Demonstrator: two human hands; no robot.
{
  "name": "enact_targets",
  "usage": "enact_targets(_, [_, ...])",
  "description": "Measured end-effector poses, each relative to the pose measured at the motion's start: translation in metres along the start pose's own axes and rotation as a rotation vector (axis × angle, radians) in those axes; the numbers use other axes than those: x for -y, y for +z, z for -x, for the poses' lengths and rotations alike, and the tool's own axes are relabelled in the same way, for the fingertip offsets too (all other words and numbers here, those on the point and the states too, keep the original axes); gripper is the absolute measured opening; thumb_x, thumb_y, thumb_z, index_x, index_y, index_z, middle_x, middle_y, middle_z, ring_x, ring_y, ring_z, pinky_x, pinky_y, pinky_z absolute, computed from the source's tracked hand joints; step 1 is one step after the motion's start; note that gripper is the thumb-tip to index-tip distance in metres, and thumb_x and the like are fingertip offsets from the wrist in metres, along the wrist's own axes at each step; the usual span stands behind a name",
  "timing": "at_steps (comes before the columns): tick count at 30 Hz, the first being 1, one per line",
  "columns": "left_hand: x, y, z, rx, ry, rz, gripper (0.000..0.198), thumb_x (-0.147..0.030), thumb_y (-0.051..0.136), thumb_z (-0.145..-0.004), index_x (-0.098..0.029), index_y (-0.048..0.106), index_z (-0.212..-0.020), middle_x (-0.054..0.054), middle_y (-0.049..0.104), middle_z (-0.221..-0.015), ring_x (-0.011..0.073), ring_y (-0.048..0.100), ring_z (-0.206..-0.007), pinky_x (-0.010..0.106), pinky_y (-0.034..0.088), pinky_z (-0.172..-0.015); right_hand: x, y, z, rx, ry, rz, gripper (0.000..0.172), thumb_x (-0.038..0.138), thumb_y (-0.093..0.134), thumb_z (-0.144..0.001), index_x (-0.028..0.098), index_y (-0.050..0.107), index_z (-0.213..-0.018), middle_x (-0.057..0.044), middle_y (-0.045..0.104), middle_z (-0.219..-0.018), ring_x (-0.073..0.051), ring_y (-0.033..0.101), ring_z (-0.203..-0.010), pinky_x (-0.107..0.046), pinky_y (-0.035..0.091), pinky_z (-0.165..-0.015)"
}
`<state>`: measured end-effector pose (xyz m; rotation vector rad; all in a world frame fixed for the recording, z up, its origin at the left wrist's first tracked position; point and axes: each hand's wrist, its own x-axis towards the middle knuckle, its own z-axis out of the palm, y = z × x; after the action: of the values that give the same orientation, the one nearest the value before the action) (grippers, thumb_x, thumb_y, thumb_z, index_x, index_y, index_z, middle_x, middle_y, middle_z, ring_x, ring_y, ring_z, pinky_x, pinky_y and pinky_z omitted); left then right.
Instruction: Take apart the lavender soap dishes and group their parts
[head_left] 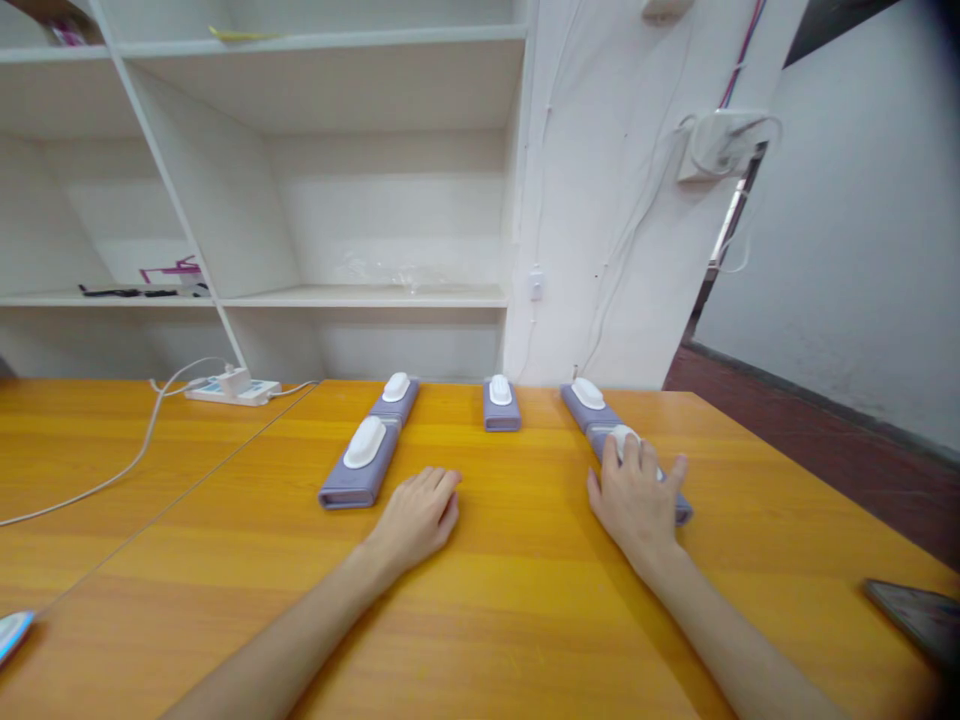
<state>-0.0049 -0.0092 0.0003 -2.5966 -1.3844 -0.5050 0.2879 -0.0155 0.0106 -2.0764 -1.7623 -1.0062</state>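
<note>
My right hand (637, 495) lies palm down over a purple folded-looking block (682, 512) on the right, fingers apart. It touches the white oval piece (624, 433) on that block and hides much of both. Curled loosely on the table, my left hand (421, 510) shows nothing between its fingers. Left of it is a purple block (356, 493) with a white oval piece (365, 442) on top. Behind that, end to end, is another purple block (405, 402) topped by a white oval piece (396, 387).
A single purple block (502, 420) with a white piece stands at the back middle; another block (596, 412) is at the back right. A power strip (234, 387) with cables lies at the back left. A phone (915, 615) rests at the right. White shelves (360, 295) stand behind the wooden table (517, 600).
</note>
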Motion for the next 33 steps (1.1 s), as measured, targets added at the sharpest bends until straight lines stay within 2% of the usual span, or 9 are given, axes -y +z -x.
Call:
enact_targets(4, [0.005, 0.004, -0.016, -0.009, -0.032, -0.019, 0.023, -0.021, 0.036, -0.090, -0.019, 0.047, -0.110, 0.007, 0.059, -0.100, 0.0223, 0.055, -0.094, 0.033, 0.045, -0.079, 0.002, 0.000, 0.001, 0.004, -0.001, 0.000, 0.046, 0.028, 0.047, -0.087, 0.006, 0.046, -0.127, -0.023, 0.046, -0.128, -0.035, 0.040, -0.117, -0.065, 0.009, -0.101])
enact_targets(10, [-0.001, 0.019, -0.077, -0.071, -0.169, -0.003, 0.028, -0.025, 0.040, -0.087, -0.019, 0.046, -0.114, 0.010, 0.055, -0.112, 0.0241, 0.053, -0.105, 0.033, 0.045, -0.082, 0.007, 0.001, 0.002, 0.005, -0.015, -0.028, 0.044, 0.027, 0.049, -0.086, 0.011, 0.048, -0.127, -0.021, 0.043, -0.134, -0.037, 0.034, -0.123, -0.067, 0.007, -0.101])
enact_targets(13, [-0.011, 0.030, -0.107, -0.114, -0.195, 0.029, 0.044, -0.027, 0.043, -0.085, -0.017, 0.038, -0.127, 0.015, 0.042, -0.134, 0.0268, 0.044, -0.119, 0.039, 0.040, -0.094, 0.007, -0.001, 0.003, -0.006, -0.032, -0.066, 0.045, 0.025, 0.051, -0.084, 0.012, 0.048, -0.127, -0.022, 0.042, -0.136, -0.039, 0.031, -0.127, -0.069, 0.007, -0.100])
enact_targets(16, [-0.017, 0.043, -0.122, -0.063, -0.143, 0.117, 0.061, -0.029, 0.046, -0.083, -0.015, 0.025, -0.138, 0.016, 0.024, -0.149, 0.0293, 0.026, -0.134, 0.047, 0.028, -0.105, 0.010, -0.003, 0.004, -0.012, -0.070, -0.120, 0.044, 0.021, 0.049, -0.083, 0.012, 0.049, -0.127, -0.022, 0.041, -0.137, -0.039, 0.028, -0.129, -0.068, 0.006, -0.102])
enact_targets(19, [-0.020, 0.054, -0.123, 0.021, -0.146, 0.218, 0.070, -0.031, 0.045, -0.083, -0.012, 0.016, -0.143, 0.019, 0.019, -0.151, 0.0318, 0.017, -0.138, 0.054, 0.021, -0.106, 0.018, -0.007, 0.005, -0.018, -0.136, -0.190, 0.045, 0.019, 0.047, -0.083, 0.015, 0.049, -0.127, -0.019, 0.040, -0.139, -0.037, 0.025, -0.132, -0.066, 0.007, -0.105])
enact_targets(22, [-0.026, 0.054, -0.113, -0.001, -0.153, 0.209, 0.067, -0.029, 0.043, -0.084, -0.011, 0.018, -0.143, 0.021, 0.023, -0.149, 0.0346, 0.026, -0.134, 0.056, 0.020, -0.105, 0.029, -0.011, 0.006, -0.030, -0.215, -0.274, 0.045, 0.020, 0.046, -0.084, 0.016, 0.048, -0.128, -0.016, 0.040, -0.140, -0.034, 0.021, -0.135, -0.061, 0.009, -0.108])
enact_targets(28, [-0.051, 0.022, -0.091, -0.091, 0.023, 0.229, 0.045, -0.025, 0.046, -0.084, -0.018, 0.042, -0.128, 0.014, 0.057, -0.119, 0.0293, 0.051, -0.111, 0.045, 0.035, -0.097, 0.043, -0.007, 0.012, -0.019, -0.301, -0.434, 0.047, 0.022, 0.044, -0.085, 0.014, 0.046, -0.131, -0.017, 0.040, -0.139, -0.031, 0.027, -0.132, -0.055, 0.012, -0.110])
enact_targets(30, [-0.053, 0.012, -0.087, -0.123, 0.087, 0.309, 0.039, -0.026, 0.045, -0.086, -0.021, 0.045, -0.124, 0.010, 0.061, -0.110, 0.0259, 0.054, -0.106, 0.041, 0.038, -0.095, 0.042, 0.000, 0.012, -0.009, -0.261, -0.490, 0.049, 0.025, 0.044, -0.086, 0.012, 0.042, -0.133, -0.018, 0.041, -0.136, -0.030, 0.032, -0.129, -0.053, 0.016, -0.110])
enact_targets(33, [-0.040, 0.008, -0.085, -0.203, 0.065, 0.369, 0.042, -0.025, 0.047, -0.085, -0.020, 0.044, -0.126, 0.010, 0.056, -0.121, 0.0245, 0.048, -0.116, 0.040, 0.034, -0.101, 0.039, 0.013, 0.012, 0.030, -0.184, -0.557, 0.055, 0.037, 0.045, -0.087, 0.011, 0.038, -0.135, -0.018, 0.044, -0.132, -0.031, 0.036, -0.126, -0.052, 0.023, -0.107])
